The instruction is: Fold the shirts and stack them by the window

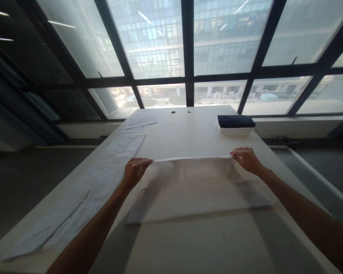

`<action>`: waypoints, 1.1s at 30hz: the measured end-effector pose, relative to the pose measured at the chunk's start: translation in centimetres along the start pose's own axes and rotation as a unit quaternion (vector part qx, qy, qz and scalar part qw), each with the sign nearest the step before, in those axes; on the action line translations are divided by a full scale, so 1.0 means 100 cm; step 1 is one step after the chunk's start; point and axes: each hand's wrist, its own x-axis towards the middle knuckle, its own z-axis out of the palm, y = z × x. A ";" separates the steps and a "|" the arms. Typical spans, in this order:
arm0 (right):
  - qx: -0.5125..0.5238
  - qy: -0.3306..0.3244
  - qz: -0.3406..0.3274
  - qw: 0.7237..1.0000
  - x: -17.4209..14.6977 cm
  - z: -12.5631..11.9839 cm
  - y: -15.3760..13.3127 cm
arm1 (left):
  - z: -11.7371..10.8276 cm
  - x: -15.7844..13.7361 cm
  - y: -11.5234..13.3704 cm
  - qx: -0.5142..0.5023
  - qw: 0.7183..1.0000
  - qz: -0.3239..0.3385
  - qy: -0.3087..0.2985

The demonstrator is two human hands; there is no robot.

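Observation:
A white cloth (200, 198), perhaps a garment, lies partly folded on the white table (185, 247). Its far edge is lifted and stretched straight between my two hands. My left hand (135, 171) pinches the far left corner between thumb and fingers. At the far right corner, my right hand (246, 158) grips the same edge in a closed pinch. The near part of the cloth rests flat on the tabletop, with creases under the raised edge. What kind of cloth item it is cannot be made out.
Along the table's left side lies a pair of white trousers (82, 190), with white papers or cloth (141, 120) beyond. At the back right sits a stack of folded white cloths topped by a dark navy cloth (236, 121). Large framed windows (188, 49) stand behind the table.

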 end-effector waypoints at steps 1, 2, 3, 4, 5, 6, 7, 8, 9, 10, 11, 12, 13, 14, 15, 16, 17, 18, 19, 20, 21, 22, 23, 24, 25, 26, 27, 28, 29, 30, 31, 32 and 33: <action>-0.008 0.006 -0.002 1.000 -0.009 0.002 -0.003 | -0.002 -0.013 0.005 0.002 1.000 0.017 -0.011; -0.019 0.010 -0.002 1.000 -0.017 0.005 -0.006 | -0.003 -0.025 0.009 0.004 0.999 0.036 -0.025; -0.031 0.012 -0.002 0.999 -0.024 0.008 -0.008 | -0.003 -0.037 0.012 0.007 0.998 0.055 -0.039; -0.044 0.010 -0.004 0.999 -0.030 0.011 -0.011 | -0.003 -0.047 0.015 0.009 0.996 0.073 -0.052; -0.055 0.007 -0.007 0.998 -0.036 0.015 -0.012 | -0.003 -0.056 0.018 0.012 0.994 0.087 -0.063; -0.065 0.003 -0.009 0.998 -0.041 0.018 -0.013 | -0.003 -0.063 0.019 0.015 0.993 0.098 -0.070; -0.073 -0.001 -0.012 0.997 -0.045 0.021 -0.014 | -0.002 -0.068 0.020 0.017 0.991 0.105 -0.077; -0.080 -0.006 -0.013 0.997 -0.048 0.024 -0.014 | -0.001 -0.072 0.021 0.019 0.990 0.112 -0.083; -0.085 -0.011 -0.015 0.996 -0.051 0.027 -0.014 | 0.000 -0.075 0.021 0.020 0.989 0.117 -0.090; -0.089 -0.017 -0.015 0.996 -0.053 0.029 -0.013 | 0.001 -0.078 0.020 0.021 0.988 0.121 -0.097; -0.092 -0.022 -0.014 0.995 -0.055 0.030 -0.013 | 0.002 -0.080 0.020 0.023 0.986 0.126 -0.105; -0.095 -0.027 -0.011 0.995 -0.056 0.032 -0.012 | 0.003 -0.081 0.019 0.024 0.984 0.131 -0.116; -0.097 -0.031 -0.009 0.995 -0.057 0.033 -0.012 | 0.004 -0.083 0.019 0.025 0.983 0.135 -0.125; -0.098 -0.035 -0.007 0.995 -0.057 0.033 -0.012 | 0.004 -0.084 0.018 0.028 0.981 0.138 -0.134; -0.099 -0.039 -0.006 0.994 -0.058 0.034 -0.012 | 0.004 -0.085 0.019 0.031 0.979 0.140 -0.143; -0.099 -0.042 -0.006 0.994 -0.058 0.034 -0.012 | 0.004 -0.086 0.019 0.036 0.978 0.140 -0.150; -0.098 -0.045 -0.004 0.994 -0.058 0.034 -0.013 | 0.003 -0.086 0.020 0.042 0.977 0.139 -0.157; -0.098 -0.046 -0.001 0.994 -0.058 0.034 -0.013 | 0.002 -0.086 0.020 0.047 0.976 0.139 -0.162; -0.097 -0.046 0.004 0.994 -0.057 0.034 -0.014 | 0.001 -0.085 0.021 0.052 0.975 0.138 -0.167; -0.097 -0.046 0.009 0.994 -0.057 0.035 -0.014 | 0.001 -0.084 0.022 0.054 0.974 0.138 -0.170; -0.096 -0.046 0.014 0.994 -0.057 0.036 -0.014 | 0.000 -0.083 0.023 0.055 0.974 0.139 -0.172; -0.096 -0.046 0.017 0.994 -0.057 0.036 -0.015 | 0.000 -0.082 0.023 0.054 0.974 0.140 -0.172; -0.097 -0.047 0.018 0.994 -0.057 0.037 -0.015 | -0.001 -0.081 0.024 0.051 0.974 0.141 -0.173; -0.099 -0.047 0.018 0.994 -0.056 0.038 -0.015 | -0.001 -0.081 0.024 0.047 0.974 0.141 -0.173; -0.103 -0.049 0.017 0.993 -0.057 0.038 -0.014 | -0.002 -0.081 0.025 0.041 0.973 0.141 -0.176; -0.108 -0.050 0.017 0.993 -0.057 0.038 -0.014 | -0.003 -0.081 0.026 0.037 0.973 0.138 -0.180; -0.111 -0.053 0.017 0.992 -0.057 0.037 -0.014 | -0.005 -0.081 0.028 0.035 0.973 0.131 -0.186; -0.112 -0.058 0.017 0.992 -0.058 0.035 -0.015 | -0.007 -0.080 0.030 0.035 0.973 0.121 -0.193; -0.110 -0.066 0.018 0.992 -0.058 0.033 -0.016 | -0.010 -0.079 0.034 0.037 0.972 0.112 -0.203; -0.109 -0.075 0.021 0.991 -0.058 0.030 -0.017 | -0.013 -0.077 0.039 0.039 0.971 0.102 -0.210; -0.111 -0.087 0.027 0.990 -0.057 0.027 -0.019 | -0.014 -0.073 0.045 0.040 0.972 0.092 -0.214; -0.113 -0.097 0.036 0.988 -0.054 0.025 -0.022 | -0.013 -0.067 0.054 0.039 0.974 0.081 -0.210; -0.114 -0.101 0.045 0.987 -0.050 0.023 -0.026 | -0.010 -0.060 0.064 0.035 0.976 0.071 -0.202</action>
